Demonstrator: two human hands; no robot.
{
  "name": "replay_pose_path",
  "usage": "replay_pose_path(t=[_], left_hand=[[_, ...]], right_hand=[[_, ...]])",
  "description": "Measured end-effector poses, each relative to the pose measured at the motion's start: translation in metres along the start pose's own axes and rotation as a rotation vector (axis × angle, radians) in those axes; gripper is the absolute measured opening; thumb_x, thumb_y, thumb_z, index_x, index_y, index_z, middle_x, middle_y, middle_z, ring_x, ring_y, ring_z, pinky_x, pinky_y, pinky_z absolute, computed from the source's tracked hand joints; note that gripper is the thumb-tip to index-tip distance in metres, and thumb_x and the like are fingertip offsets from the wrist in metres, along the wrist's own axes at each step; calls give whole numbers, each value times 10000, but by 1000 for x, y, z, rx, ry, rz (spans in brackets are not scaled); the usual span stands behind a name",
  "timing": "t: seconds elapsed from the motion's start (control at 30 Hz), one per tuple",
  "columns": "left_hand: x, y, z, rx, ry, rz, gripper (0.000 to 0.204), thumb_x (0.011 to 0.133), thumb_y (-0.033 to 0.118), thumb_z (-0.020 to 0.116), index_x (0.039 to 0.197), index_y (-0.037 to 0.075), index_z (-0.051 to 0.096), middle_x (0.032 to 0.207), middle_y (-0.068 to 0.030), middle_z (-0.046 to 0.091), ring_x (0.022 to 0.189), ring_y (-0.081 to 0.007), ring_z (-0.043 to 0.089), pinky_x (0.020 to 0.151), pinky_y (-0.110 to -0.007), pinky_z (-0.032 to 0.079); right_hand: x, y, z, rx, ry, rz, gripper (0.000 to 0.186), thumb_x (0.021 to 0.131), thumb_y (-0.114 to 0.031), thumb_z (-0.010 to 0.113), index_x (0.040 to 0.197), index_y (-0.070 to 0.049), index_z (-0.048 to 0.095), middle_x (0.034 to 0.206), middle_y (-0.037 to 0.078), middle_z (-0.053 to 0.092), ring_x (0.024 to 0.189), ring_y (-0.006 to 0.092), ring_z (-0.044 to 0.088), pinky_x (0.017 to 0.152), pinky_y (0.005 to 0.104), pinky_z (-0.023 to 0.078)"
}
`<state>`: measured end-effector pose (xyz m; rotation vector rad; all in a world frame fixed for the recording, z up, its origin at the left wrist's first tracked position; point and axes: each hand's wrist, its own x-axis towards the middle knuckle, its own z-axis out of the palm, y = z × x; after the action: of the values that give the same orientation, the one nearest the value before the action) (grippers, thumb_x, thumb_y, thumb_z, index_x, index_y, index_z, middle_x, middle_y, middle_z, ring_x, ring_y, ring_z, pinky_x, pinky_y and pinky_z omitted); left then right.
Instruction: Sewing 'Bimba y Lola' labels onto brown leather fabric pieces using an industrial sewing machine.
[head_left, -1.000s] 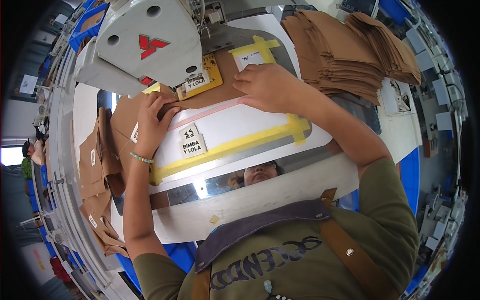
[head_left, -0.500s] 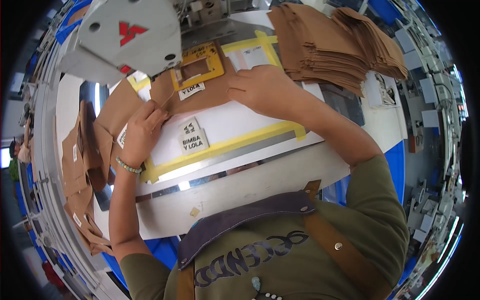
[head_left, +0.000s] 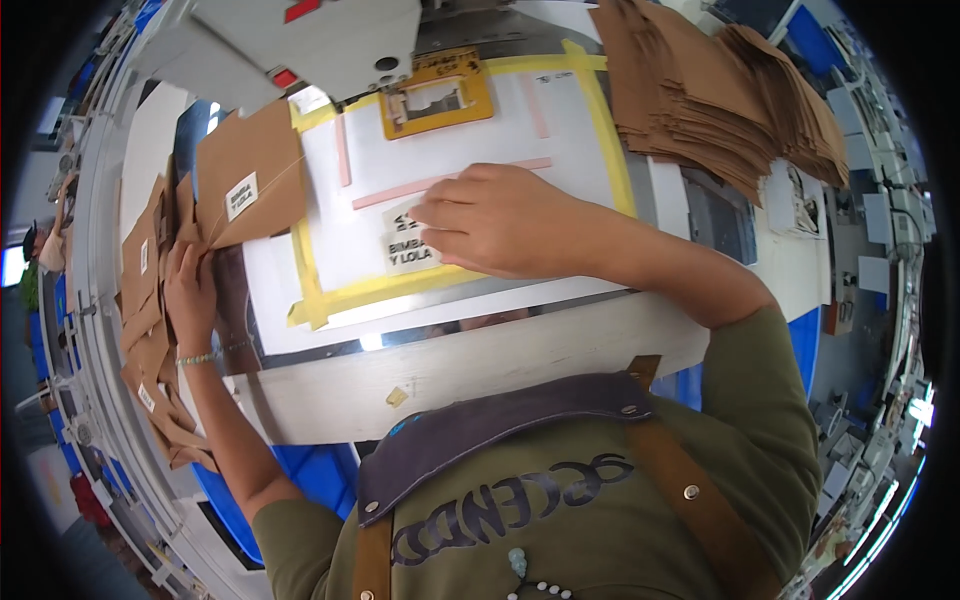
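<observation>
Two hands at work on a white sewing-station plate (head_left: 480, 180) framed in yellow tape (head_left: 310, 270). Right hand (head_left: 490, 220) lies palm-down near the middle of the plate, fingers loosely curled, tips pressing a small white label (head_left: 400, 245) flat against the surface; nothing is gripped, only held down. Left hand (head_left: 190, 290) is at the plate's left edge, fingers pinched on the lower corner of a brown leather piece (head_left: 250, 185) that carries its own small white label and overlaps the tape border. Further brown pieces (head_left: 140, 320) trail down the left side under that hand. Tall stack of cut brown pieces (head_left: 720, 90) sits at the upper right, well apart from both hands. Grey machine head (head_left: 300, 40) overhangs the top, with a yellow clamp frame (head_left: 440, 90) just beneath it. Pink tape strips (head_left: 450, 180) mark positions on the plate.

Risks, as judged:
- Label held by fingertip pressure alone; a lift or slide of the right hand could skew it off its mark
- Leather piece gripped by one corner only; a pull could fold it or drag it over the label
- Loose pieces at the left edge could slip off if the left forearm nudges them
- Fingers near the clamp frame would be exposed if the head came down
</observation>
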<state>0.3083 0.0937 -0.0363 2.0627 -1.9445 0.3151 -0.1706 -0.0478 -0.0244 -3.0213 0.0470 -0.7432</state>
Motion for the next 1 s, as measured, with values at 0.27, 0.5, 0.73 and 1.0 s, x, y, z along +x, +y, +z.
replay_pose_path(t=[0.27,0.5,0.73,1.0], left_hand=[[19,55,-27,-35,25,187,734,879,-144,663,1558,130,618,1597,-109,611,1473,-352,578,1222,-495,494],[43,149,-13,-324,-114,306,577,938,-45,709,1495,102,676,1579,-147,625,1488,-390,562,1233,-509,463],[25,233,7,-443,-396,532,765,1000,302,720,1678,75,447,1799,-138,356,1692,-370,243,1384,-560,143],[21,274,8,-426,-420,558,809,985,274,734,1697,59,415,1818,-187,285,1700,-406,198,1384,-567,148]], right_hand=[[-64,61,-152,-576,34,749,225,955,-157,764,1162,-67,764,1174,111,776,1102,333,726,938,451,589],[-151,82,-179,-501,-131,952,271,960,-146,770,1215,-55,788,1156,123,788,1051,361,749,919,436,598],[-182,109,-205,35,0,1079,265,1014,-117,740,1247,-3,795,1340,98,788,1143,235,758,1027,349,585],[-179,111,-200,66,19,1087,244,1033,-85,696,1232,13,797,1324,83,787,1123,204,756,1019,347,591]])
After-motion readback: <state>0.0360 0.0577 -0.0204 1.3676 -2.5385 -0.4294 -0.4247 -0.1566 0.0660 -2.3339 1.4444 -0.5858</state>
